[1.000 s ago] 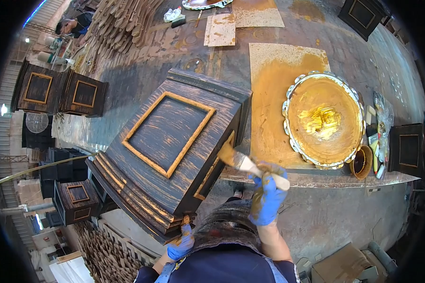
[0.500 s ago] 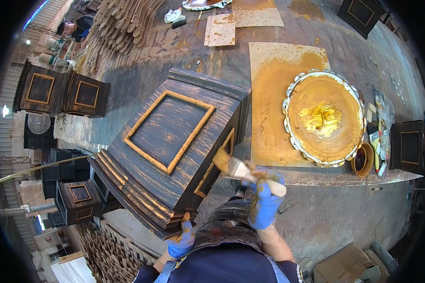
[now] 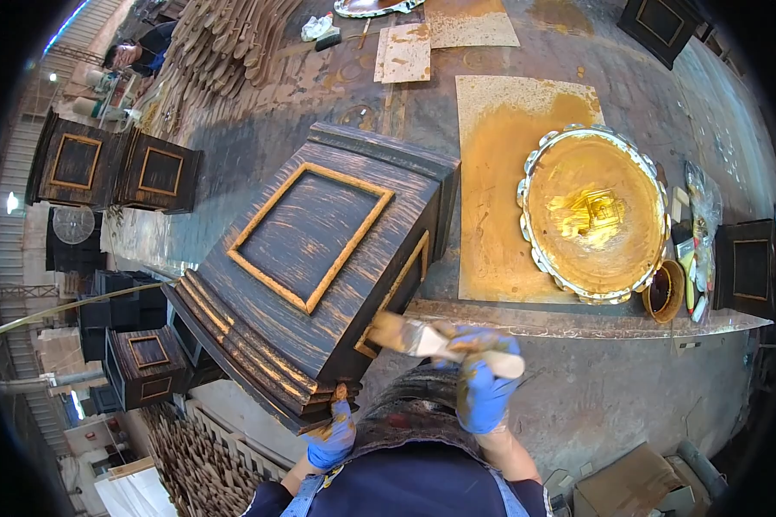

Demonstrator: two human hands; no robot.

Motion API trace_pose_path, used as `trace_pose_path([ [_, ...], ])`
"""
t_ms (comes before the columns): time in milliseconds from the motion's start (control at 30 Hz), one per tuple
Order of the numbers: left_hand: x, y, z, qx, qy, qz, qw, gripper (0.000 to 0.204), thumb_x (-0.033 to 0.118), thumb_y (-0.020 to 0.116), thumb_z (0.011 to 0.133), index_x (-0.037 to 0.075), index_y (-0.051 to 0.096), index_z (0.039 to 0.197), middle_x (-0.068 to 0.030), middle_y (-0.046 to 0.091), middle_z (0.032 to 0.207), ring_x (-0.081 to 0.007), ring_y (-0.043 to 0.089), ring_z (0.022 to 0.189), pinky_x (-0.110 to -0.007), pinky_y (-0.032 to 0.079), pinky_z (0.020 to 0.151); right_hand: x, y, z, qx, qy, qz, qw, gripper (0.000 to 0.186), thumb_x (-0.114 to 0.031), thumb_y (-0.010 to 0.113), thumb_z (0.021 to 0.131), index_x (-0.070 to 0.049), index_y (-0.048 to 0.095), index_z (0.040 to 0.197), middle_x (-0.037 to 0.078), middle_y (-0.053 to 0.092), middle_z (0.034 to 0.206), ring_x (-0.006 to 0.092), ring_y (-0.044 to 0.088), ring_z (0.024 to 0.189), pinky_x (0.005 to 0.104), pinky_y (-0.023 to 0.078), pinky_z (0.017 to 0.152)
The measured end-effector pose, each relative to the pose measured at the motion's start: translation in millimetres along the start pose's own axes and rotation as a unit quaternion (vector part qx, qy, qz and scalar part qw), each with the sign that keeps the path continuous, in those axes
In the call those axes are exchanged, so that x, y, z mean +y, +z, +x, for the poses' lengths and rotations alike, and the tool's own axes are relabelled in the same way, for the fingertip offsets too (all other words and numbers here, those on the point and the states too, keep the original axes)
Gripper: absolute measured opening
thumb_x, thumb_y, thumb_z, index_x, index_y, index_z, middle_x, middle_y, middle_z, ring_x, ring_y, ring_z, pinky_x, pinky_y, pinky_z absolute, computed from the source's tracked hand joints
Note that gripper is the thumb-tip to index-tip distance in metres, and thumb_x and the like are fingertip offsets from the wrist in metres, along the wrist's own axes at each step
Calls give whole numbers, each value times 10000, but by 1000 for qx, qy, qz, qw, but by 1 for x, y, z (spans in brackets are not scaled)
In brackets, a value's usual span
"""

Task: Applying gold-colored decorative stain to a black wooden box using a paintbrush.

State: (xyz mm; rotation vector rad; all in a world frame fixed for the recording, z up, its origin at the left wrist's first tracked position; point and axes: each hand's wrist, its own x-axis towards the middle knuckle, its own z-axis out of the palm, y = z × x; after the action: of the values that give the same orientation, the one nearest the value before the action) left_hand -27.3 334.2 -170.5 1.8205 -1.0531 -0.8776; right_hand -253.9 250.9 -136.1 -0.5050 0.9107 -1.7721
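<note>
A black wooden pedestal (image 3: 297, 237) with rubbed brown streaks and gold-painted raised frames lies tilted in front of me. My left hand (image 3: 334, 438), in a stained blue glove, grips the near corner of its stepped base, fingers closed on the edge. In my right hand (image 3: 485, 379), also gloved in blue, is a wide paintbrush (image 3: 427, 340) with a pale handle. Its gold-stained bristles touch or nearly touch the lower part of the framed side panel. To the right, a round scalloped tray (image 3: 569, 159) holds a shiny patch of gold paint.
The tray rests on a gold-smeared board (image 3: 491, 207). Beside it are a small brown bowl (image 3: 662, 293) with dark liquid and a plastic bag (image 3: 703, 224). More black pedestals (image 3: 159, 177) stand left and right. Carved wooden pieces (image 3: 224, 56) are piled at the back, a person (image 3: 138, 56) beyond.
The brush in my right hand has moved left and down along the pedestal's side panel. My left hand keeps its hold. The person in the background has shifted.
</note>
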Motion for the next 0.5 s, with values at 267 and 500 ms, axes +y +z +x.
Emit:
trace_pose_path([
  [267,2,0,0,16,0,2,1000,168,105,555,820,-7,562,946,-134,596,895,-191,600,677,-325,534,625,2,-1,-2,-18,7,34,999,143,-7,474,792,43,439,922,178,546,911,226,567,813,343,495,696],
  [500,3,0,3,20,-2,7,1000,163,98,556,821,-8,562,944,-133,596,895,-190,600,675,-324,535,625,-6,-6,-6,13,110,65,992,141,-47,503,796,39,460,898,168,547,892,260,571,828,364,505,691],
])
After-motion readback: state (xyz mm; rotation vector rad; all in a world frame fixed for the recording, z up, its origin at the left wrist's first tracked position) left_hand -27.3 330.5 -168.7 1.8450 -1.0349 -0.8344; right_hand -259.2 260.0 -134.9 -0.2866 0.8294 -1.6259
